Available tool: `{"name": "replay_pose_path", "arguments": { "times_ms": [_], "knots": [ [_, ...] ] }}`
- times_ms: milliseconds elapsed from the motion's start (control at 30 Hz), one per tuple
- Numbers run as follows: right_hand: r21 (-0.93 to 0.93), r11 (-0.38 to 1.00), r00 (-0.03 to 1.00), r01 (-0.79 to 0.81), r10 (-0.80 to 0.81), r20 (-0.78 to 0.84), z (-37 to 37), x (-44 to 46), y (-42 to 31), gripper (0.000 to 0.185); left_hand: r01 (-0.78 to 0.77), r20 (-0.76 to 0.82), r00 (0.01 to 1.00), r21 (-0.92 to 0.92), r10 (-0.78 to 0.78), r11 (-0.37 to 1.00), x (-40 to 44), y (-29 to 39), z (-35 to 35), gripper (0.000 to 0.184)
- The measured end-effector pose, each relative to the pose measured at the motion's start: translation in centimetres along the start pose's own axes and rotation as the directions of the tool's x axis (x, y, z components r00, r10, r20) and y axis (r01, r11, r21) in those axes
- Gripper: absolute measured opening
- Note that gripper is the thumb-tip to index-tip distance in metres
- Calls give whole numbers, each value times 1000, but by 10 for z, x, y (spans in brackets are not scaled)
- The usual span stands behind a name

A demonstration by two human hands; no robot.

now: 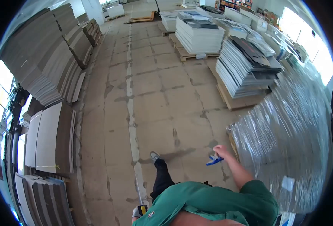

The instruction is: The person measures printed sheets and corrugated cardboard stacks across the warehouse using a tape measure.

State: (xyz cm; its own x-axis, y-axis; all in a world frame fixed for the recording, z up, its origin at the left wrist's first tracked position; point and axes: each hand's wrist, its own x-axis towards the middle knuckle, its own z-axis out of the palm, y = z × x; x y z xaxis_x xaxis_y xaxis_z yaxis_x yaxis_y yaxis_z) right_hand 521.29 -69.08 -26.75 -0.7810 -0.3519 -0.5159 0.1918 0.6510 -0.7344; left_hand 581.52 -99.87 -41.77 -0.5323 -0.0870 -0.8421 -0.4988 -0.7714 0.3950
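My right hand [220,151] is bare and closed, held out over the floor on the right. From it hangs a small blue item [214,161] with a pale part; its exact kind is not clear. Low in the view, partly hidden by my green shirt, my left hand [136,213] wears a whitish glove. Its fingers are closed around a yellow-and-black tool [143,209], perhaps a tape measure. A thin pale strip [139,194] runs upward from beside that hand. One shoe [155,155] steps forward on the brown floor.
Plastic-wrapped goods [287,132] stand close on my right. Beyond them, stacked sheets [234,71] and a white stack [196,35] rest on pallets. Tall board stacks [42,49] and leaning panels [48,137] line the left. A pale floor line [130,109] runs ahead.
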Motion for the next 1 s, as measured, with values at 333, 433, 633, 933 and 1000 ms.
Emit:
{"name": "replay_pose_path", "arguments": {
  "times_ms": [333, 433, 633, 933, 1000],
  "knots": [
    [23, 990, 981, -136, 132, 142, 67, 212, -118, 25, -618, 337, 773, 590, 537, 519, 186, 409, -50, 14],
    [83, 823, 826, -562, 555, 96, 94, 282, -114, 26, -443, 180, 895, 446, 407, 778, 240, 560, -57, 12],
    [15, 960, 959, -280, 280, -30, 86, 519, -257, 25, 32, -318, 945, -152, -79, 988, 277, 816, 48, 13],
    [374, 847, 925, 377, -363, -109, 42, 818, -851, 17, -56, -473, 881, -113, -5, 992, 464, 967, 14, 17],
    [439, 768, 880, 468, -453, -145, 23, 855, -938, 21, -36, -465, 884, -174, -50, 984, 507, 1028, 7, 18]
  ]
}}
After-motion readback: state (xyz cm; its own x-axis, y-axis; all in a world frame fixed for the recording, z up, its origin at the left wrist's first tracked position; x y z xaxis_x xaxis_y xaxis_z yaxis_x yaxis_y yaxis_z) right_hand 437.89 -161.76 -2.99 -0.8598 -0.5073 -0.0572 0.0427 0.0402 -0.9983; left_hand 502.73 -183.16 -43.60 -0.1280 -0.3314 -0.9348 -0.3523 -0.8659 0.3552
